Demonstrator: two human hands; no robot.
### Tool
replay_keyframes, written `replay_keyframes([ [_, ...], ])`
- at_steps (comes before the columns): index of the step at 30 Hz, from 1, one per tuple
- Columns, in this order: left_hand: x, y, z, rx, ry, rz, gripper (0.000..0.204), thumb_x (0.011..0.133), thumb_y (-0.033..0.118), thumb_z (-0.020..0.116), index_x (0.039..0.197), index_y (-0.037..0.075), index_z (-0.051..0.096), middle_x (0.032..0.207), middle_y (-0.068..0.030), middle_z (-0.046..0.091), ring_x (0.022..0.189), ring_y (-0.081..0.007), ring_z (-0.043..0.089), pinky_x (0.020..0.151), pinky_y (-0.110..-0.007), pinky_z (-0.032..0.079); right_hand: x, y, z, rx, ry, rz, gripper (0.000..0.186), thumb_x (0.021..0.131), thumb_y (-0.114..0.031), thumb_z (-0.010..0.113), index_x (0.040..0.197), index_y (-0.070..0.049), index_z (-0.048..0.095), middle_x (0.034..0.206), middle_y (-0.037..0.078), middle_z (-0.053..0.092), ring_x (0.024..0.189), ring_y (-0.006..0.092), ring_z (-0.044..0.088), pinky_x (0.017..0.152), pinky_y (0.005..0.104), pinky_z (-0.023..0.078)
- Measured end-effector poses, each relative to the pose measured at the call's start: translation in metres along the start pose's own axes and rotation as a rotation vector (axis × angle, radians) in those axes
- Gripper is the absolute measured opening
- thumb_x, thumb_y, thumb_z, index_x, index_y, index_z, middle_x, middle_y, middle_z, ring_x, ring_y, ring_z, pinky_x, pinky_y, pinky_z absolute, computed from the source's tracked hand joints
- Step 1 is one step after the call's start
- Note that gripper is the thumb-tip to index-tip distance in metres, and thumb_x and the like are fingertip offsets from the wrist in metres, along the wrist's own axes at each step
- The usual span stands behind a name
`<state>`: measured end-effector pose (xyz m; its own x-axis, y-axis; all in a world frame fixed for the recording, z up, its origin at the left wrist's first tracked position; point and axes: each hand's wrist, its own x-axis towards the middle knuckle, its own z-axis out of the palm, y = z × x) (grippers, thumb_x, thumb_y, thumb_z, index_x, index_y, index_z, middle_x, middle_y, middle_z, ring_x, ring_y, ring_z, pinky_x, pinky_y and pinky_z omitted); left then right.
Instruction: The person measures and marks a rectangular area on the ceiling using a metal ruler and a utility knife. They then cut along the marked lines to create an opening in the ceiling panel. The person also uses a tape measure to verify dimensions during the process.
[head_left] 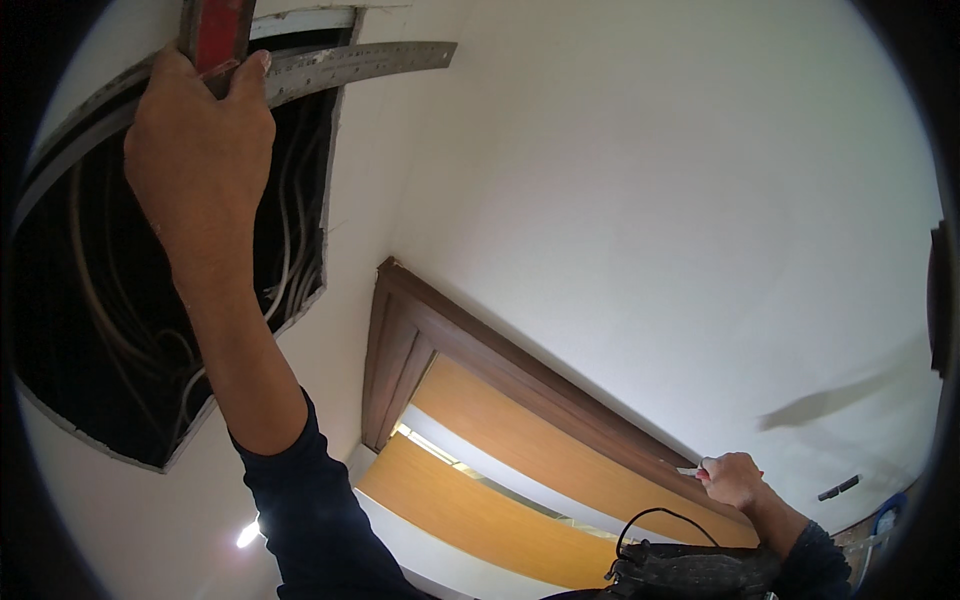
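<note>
My left hand (205,140) is raised at the upper left, its fingers closed round a square (365,62) with a red handle and a metal ruler blade. The blade reaches to the right across the edge of a jagged-edged opening (300,330) cut in the white ceiling. Several cables hang inside that dark hole. Far off at the lower right, my right hand (735,480) is closed near the top of the brown door frame. A small thing with a pale tip and a bit of red sticks out of its fingers; its kind is too small to make out.
Below the white wall (640,200) runs a brown wooden door frame (540,365) with orange-yellow panels (490,490) beside it. A black bag (690,570) with a looped cord is at the bottom. A dark slot (839,488) sits in the wall, and a lamp (248,533) shines at lower left.
</note>
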<state>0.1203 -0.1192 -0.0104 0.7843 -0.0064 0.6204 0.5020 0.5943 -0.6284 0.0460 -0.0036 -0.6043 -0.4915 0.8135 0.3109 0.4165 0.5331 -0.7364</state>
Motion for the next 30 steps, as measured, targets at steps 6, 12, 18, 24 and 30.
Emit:
replay_keyframes([
  [6,0.001,0.007,-0.006,0.029,-0.065,-0.037,0.051,0.093,0.04,0.065,0.121,-0.002,0.059,0.105,-0.0216,0.068,0.098,-0.0321,0.07,0.087,-0.044,0.057,0.002,0.004,0.003,-0.008,-0.015,-0.001,0.026,0.094,-0.03,0.057,0.093,-0.008,0.07,0.085,0.016,0.072,0.086,0.0342,0.069,0.08,0.0477,0.052],
  [12,0.0,0.004,0.004,-0.074,0.155,0.147,0.047,0.092,0.032,0.068,0.119,-0.004,0.058,0.1,-0.0233,0.07,0.093,-0.0327,0.073,0.08,-0.041,0.062,0.004,0.005,0.003,-0.005,0.001,-0.017,0.028,0.095,-0.031,0.056,0.093,-0.007,0.069,0.086,0.017,0.072,0.087,0.0345,0.069,0.08,0.0479,0.052],
  [18,0.006,0.007,0.002,-0.089,0.091,0.081,0.048,0.094,0.03,0.066,0.125,-0.004,0.055,0.105,-0.0237,0.069,0.097,-0.0351,0.072,0.084,-0.043,0.061,0.005,0.006,0.004,-0.02,0.024,-0.024,0.03,0.096,-0.032,0.055,0.092,-0.006,0.07,0.085,0.017,0.071,0.086,0.0348,0.069,0.079,0.0478,0.052],
  [24,0.005,0.007,0.007,-0.089,0.086,0.014,0.051,0.093,0.035,0.066,0.128,-0.001,0.056,0.109,-0.0215,0.068,0.101,-0.0323,0.07,0.088,-0.043,0.058,0.006,0.007,0.003,-0.002,0.007,-0.004,0.023,0.091,-0.027,0.057,0.095,-0.008,0.07,0.087,0.016,0.072,0.086,0.0353,0.069,0.08,0.0474,0.052],
  [30,0.005,0.004,0.007,-0.078,0.136,0.087,0.05,0.093,0.03,0.068,0.127,-0.004,0.054,0.107,-0.0233,0.069,0.099,-0.0334,0.071,0.086,-0.043,0.059,0.005,0.007,0.002,0.009,-0.007,-0.024,0.03,0.096,-0.032,0.054,0.093,-0.006,0.069,0.084,0.017,0.071,0.084,0.0353,0.069,0.078,0.0487,0.052],
])
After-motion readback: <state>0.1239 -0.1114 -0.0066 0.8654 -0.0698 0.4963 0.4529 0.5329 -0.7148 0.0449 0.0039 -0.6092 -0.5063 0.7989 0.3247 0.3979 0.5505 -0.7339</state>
